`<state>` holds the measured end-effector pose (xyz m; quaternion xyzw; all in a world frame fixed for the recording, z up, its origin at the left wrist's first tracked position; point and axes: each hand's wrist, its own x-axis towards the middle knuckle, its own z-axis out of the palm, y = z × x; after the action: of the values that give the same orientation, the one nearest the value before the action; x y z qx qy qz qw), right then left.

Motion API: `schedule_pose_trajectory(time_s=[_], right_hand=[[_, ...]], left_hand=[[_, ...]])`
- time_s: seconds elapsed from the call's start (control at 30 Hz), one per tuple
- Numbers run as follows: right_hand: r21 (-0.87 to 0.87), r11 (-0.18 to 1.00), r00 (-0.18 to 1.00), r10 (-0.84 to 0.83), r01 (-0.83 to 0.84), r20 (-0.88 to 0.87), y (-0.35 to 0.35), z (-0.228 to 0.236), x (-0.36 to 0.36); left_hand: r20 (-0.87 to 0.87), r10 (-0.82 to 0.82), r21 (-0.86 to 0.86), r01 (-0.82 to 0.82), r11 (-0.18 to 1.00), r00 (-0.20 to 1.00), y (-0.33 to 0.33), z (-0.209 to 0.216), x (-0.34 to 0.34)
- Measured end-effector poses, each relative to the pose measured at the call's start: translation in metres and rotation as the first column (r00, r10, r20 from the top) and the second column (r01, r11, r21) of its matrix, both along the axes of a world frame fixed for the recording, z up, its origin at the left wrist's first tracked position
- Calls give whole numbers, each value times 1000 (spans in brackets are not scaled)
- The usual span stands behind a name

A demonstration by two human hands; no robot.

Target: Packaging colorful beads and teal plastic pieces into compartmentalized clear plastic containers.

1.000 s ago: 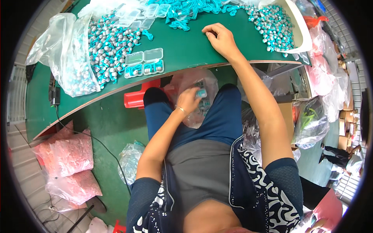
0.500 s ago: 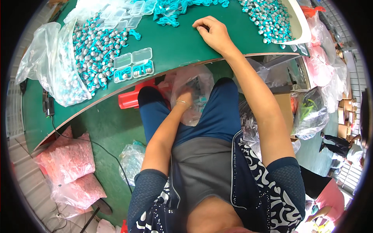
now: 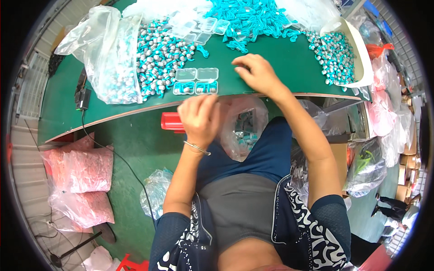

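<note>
My left hand (image 3: 198, 118), with a bangle at the wrist, is over the front edge of the green table (image 3: 244, 83), just below two small clear hinged cases (image 3: 206, 73). Motion smears its fingers. Both cases lie with lids up, and teal cord with grey pieces fills their lower halves. Over the table to the right of them, my right hand (image 3: 258, 74) has bent fingers, thumb apart, and nothing visible between them. A heap of grey-and-teal corded plugs (image 3: 158, 58) lies left of the cases. Bundled teal cords (image 3: 253, 20) are piled at the back.
Between my knees hangs a clear bag (image 3: 233, 119) with filled cases in it. A white bin (image 3: 361, 58) of more plugs tips onto the table at right. Empty clear cases (image 3: 199, 29) sit at the back. Pink-filled bags (image 3: 86, 174) and a black cable (image 3: 120, 158) are at lower left.
My left hand has come up out of the bag between my knees to the table edge. My right hand stays over the table, its fingers a little more spread. The whole view has shifted.
</note>
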<state>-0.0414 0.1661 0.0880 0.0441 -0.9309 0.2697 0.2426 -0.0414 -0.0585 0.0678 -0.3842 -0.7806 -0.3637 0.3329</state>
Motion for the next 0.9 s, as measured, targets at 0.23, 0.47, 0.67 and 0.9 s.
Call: schedule_pose_trajectory(time_s=[0.23,0.47,0.67,0.9], right_hand=[[201,975,976,-127,91,175,-46,4,-25],[145,981,945,-162,125,285,-42,8,-25],[-97,985,932,-102,144,347,-28,14,-18],[-3,998,998,59,-59,32,-21,12,-9]], left_hand=[[50,300,-227,-281,932,953,-11,9,-21],[96,270,-263,-237,935,958,-10,13,-24],[99,211,-273,-178,945,972,5,17,-27],[105,96,-300,-61,952,990,19,22,-33]])
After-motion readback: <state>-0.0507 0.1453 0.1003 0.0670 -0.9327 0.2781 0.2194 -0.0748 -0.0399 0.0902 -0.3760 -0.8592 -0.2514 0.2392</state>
